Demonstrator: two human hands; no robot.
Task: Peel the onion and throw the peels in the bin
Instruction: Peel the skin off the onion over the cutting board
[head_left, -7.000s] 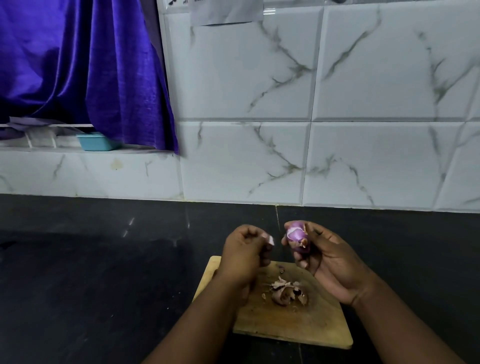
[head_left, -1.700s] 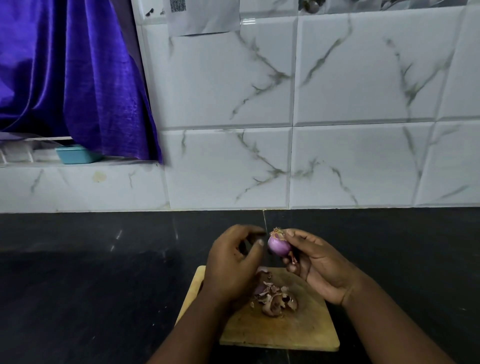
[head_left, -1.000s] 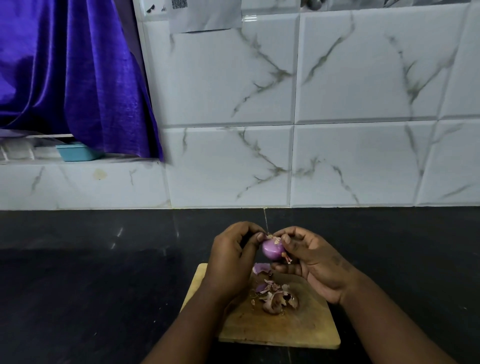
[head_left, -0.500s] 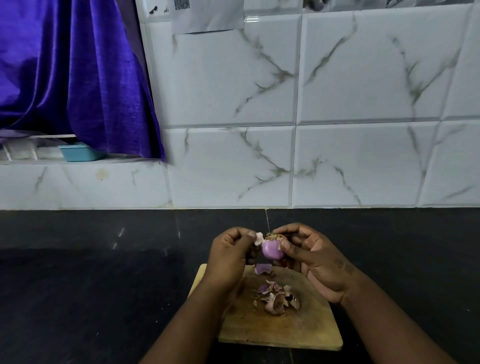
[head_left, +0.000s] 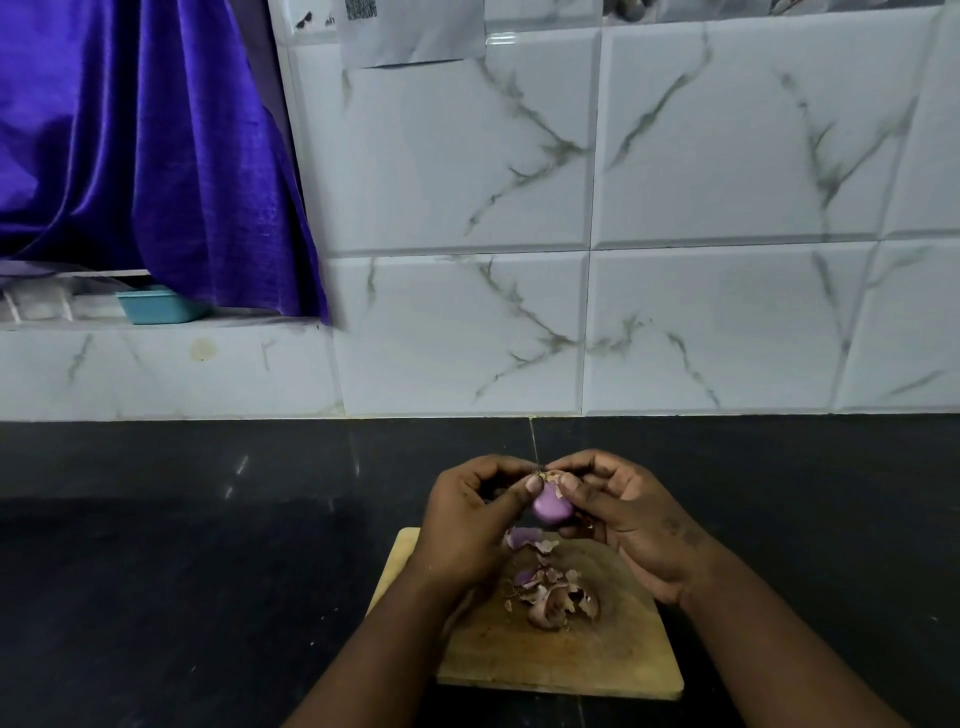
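Note:
A small purple onion (head_left: 550, 508) is held above the wooden cutting board (head_left: 561, 654). My right hand (head_left: 623, 519) grips it with curled fingers and the thumb on its upper side. My left hand (head_left: 467, 519) pinches at the onion's dry top, thumb tip against the skin. A pile of brown and purple peels (head_left: 553, 592) lies on the board under the hands, with one purple piece (head_left: 519, 538) nearer the far edge. No bin is in view.
The board sits on a dark countertop (head_left: 182, 571) against a white marbled tile wall (head_left: 571, 260). At the left, a purple curtain (head_left: 145, 156) hangs over a ledge holding a teal tub (head_left: 158, 306).
A purple peel piece dropped onto the board earlier. My left hand, which had pulled a scrap away from the onion, has come back to pinch at its top.

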